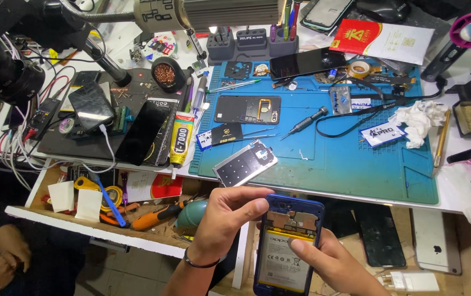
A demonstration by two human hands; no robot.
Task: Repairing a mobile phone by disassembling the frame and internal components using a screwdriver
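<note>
We grip the opened phone [288,246]: left hand [221,219] at 10 o'clock steadying, right hand [334,266] fingers on its battery (back removed).

Colours here are all over the place: the phone [288,249] has a shiny blue frame, a white battery [283,262] with a yellow strip across its top, and coppery-brown boards above that. The mat [345,159] is teal-blue, fading darker at the near left edge. The glue tube [180,140] is yellow with black print, the tissue [417,120] plain white, and the envelope [383,39] is red and white. In the drawer [104,227] there's an orange screwdriver [156,216] and a blue-handled tool [106,200]. The surface [454,205] itself is white.
</note>
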